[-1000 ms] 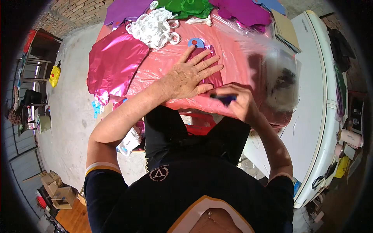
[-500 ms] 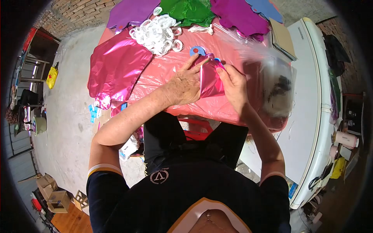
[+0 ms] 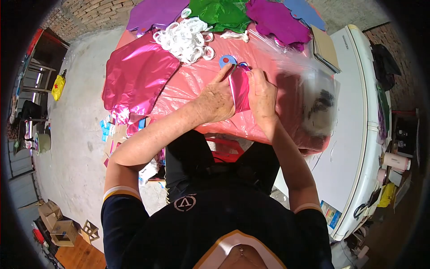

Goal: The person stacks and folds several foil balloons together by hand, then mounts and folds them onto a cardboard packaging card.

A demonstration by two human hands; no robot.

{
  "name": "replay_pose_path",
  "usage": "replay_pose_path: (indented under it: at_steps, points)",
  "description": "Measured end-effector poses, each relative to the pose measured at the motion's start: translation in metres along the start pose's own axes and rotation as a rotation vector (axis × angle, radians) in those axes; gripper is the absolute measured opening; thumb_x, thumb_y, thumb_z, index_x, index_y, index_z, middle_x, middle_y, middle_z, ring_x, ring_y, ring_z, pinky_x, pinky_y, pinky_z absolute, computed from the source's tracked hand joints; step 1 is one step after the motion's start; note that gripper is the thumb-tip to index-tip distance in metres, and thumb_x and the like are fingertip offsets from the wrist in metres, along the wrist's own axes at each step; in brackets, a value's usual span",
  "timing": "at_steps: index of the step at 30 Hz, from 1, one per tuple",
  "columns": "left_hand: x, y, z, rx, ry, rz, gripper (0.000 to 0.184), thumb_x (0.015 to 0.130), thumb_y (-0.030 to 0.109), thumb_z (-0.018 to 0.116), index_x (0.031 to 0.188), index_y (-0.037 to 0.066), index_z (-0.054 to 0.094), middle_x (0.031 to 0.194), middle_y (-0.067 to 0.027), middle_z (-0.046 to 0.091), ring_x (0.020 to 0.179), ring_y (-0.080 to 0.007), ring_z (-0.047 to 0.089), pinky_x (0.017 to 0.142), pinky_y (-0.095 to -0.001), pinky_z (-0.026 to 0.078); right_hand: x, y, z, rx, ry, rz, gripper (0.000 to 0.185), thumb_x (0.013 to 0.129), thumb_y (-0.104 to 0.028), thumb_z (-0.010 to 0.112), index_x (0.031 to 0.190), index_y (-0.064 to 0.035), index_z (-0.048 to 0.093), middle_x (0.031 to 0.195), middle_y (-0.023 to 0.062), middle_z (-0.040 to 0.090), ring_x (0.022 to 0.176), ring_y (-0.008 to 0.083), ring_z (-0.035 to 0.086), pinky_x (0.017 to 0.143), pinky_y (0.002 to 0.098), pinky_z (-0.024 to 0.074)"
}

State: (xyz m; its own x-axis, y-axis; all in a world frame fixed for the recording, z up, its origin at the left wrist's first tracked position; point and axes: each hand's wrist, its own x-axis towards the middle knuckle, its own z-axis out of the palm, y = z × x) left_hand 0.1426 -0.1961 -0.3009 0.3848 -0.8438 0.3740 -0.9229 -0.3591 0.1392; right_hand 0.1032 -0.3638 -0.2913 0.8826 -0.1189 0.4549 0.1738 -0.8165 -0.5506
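I could pass over the worktop (image 3: pixel 174 96) between the pink foil stack (image 3: pixel 141 71) and left forearm (image 3: pixel 165 123); white rings (image 3: pixel 186 41) block its far end. A strip runs between the blue disc (image 3: pixel 227 61) and green stack (image 3: pixel 219 14). Rightward, clear bags (image 3: pixel 320 101) and right forearm (image 3: pixel 290 157) obstruct me.

Beyond our fingers, exposed brick walls (image 3: pixel 96 15) and a bare concrete floor (image 3: pixel 78 121) suggest a rough home workroom.
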Motion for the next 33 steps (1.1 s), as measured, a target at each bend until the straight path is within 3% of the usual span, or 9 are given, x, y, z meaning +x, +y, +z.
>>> replay_pose_path:
  at_steps: [2, 8, 11, 14, 17, 20, 26, 29, 33]
  points:
    - [0.001, 0.002, -0.003, 0.002, 0.021, -0.003, 0.045, 0.089, 0.023, 0.059, 0.130, 0.004, 0.060, 0.126, -0.0146, 0.062, 0.133, -0.0314, 0.052, 0.127, -0.0584, 0.013, -0.001, 0.003, 0.002, -0.027, 0.010, -0.007, 0.014, 0.105, -0.016, 0.056, 0.101, -0.0034, 0.059, 0.093, 0.0231, 0.065, 0.081, 0.0455, 0.066, 0.065, 0.0475, 0.0505]
    - [-0.001, 0.003, 0.002, -0.019, 0.078, -0.031, 0.048, 0.088, 0.023, 0.060, 0.131, 0.003, 0.062, 0.133, -0.0173, 0.061, 0.138, -0.0347, 0.045, 0.127, -0.0588, 0.014, -0.002, 0.005, -0.001, 0.089, 0.037, 0.026, 0.016, 0.105, -0.017, 0.056, 0.101, -0.0027, 0.059, 0.090, 0.0226, 0.065, 0.076, 0.0411, 0.066, 0.064, 0.0444, 0.0508]
    - [0.000, 0.005, -0.003, 0.039, 0.033, -0.049, 0.033, 0.088, 0.021, 0.057, 0.110, 0.002, 0.073, 0.125, -0.0157, 0.067, 0.136, -0.0331, 0.049, 0.126, -0.0572, 0.017, -0.002, 0.005, -0.003, 0.166, 0.042, 0.036, 0.016, 0.106, -0.017, 0.056, 0.101, -0.0022, 0.059, 0.088, 0.0225, 0.064, 0.075, 0.0382, 0.066, 0.065, 0.0427, 0.0504]
    - [-0.005, 0.006, 0.005, -0.031, 0.049, -0.072, 0.031, 0.088, 0.021, 0.055, 0.100, -0.001, 0.074, 0.124, -0.0163, 0.067, 0.137, -0.0327, 0.048, 0.126, -0.0552, 0.019, -0.001, 0.005, -0.003, 0.145, 0.032, 0.023, 0.016, 0.106, -0.017, 0.056, 0.101, -0.0022, 0.059, 0.087, 0.0227, 0.064, 0.075, 0.0378, 0.066, 0.065, 0.0427, 0.0501]
    - [-0.015, 0.010, -0.007, -0.160, 0.126, -0.098, 0.037, 0.093, 0.024, 0.056, 0.121, 0.003, 0.067, 0.132, -0.0162, 0.064, 0.141, -0.0346, 0.044, 0.127, -0.0531, 0.017, -0.002, 0.008, -0.003, 0.099, -0.003, 0.013, 0.015, 0.106, -0.016, 0.055, 0.102, -0.0023, 0.059, 0.086, 0.0230, 0.064, 0.076, 0.0407, 0.066, 0.065, 0.0442, 0.0499]
    - [-0.028, 0.016, -0.020, -0.176, 0.082, -0.068, 0.033, 0.093, 0.025, 0.053, 0.100, 0.002, 0.076, 0.128, -0.0133, 0.067, 0.140, -0.0328, 0.046, 0.126, -0.0548, 0.019, 0.000, 0.006, -0.003, 0.072, -0.032, 0.000, 0.016, 0.106, -0.018, 0.055, 0.102, -0.0030, 0.059, 0.086, 0.0234, 0.064, 0.077, 0.0437, 0.065, 0.065, 0.0465, 0.0494]
    - [-0.039, 0.026, -0.022, -0.197, 0.032, -0.140, 0.039, 0.099, 0.030, 0.047, 0.108, 0.004, 0.075, 0.142, -0.0132, 0.060, 0.147, -0.0335, 0.038, 0.128, -0.0557, 0.010, 0.011, 0.011, 0.002, -0.137, -0.181, -0.029, 0.020, 0.104, -0.026, 0.056, 0.100, -0.0061, 0.057, 0.078, 0.0238, 0.065, 0.073, 0.0471, 0.066, 0.060, 0.0532, 0.0487]
    - [-0.037, 0.026, -0.030, -0.162, -0.097, -0.155, 0.038, 0.098, 0.030, 0.048, 0.113, 0.005, 0.074, 0.144, -0.0131, 0.058, 0.148, -0.0335, 0.037, 0.128, -0.0553, 0.010, 0.019, 0.005, 0.004, -0.299, -0.276, -0.075, 0.020, 0.103, -0.028, 0.056, 0.100, -0.0080, 0.056, 0.071, 0.0223, 0.066, 0.068, 0.0462, 0.067, 0.057, 0.0552, 0.0500]
    - [-0.038, 0.026, -0.023, -0.178, 0.047, -0.138, 0.040, 0.099, 0.031, 0.048, 0.120, 0.005, 0.071, 0.140, -0.0130, 0.060, 0.147, -0.0337, 0.037, 0.127, -0.0558, 0.010, 0.023, 0.003, 0.012, -0.402, -0.259, -0.092, 0.020, 0.102, -0.029, 0.058, 0.099, -0.0096, 0.057, 0.065, 0.0201, 0.065, 0.061, 0.0430, 0.067, 0.053, 0.0542, 0.0516]
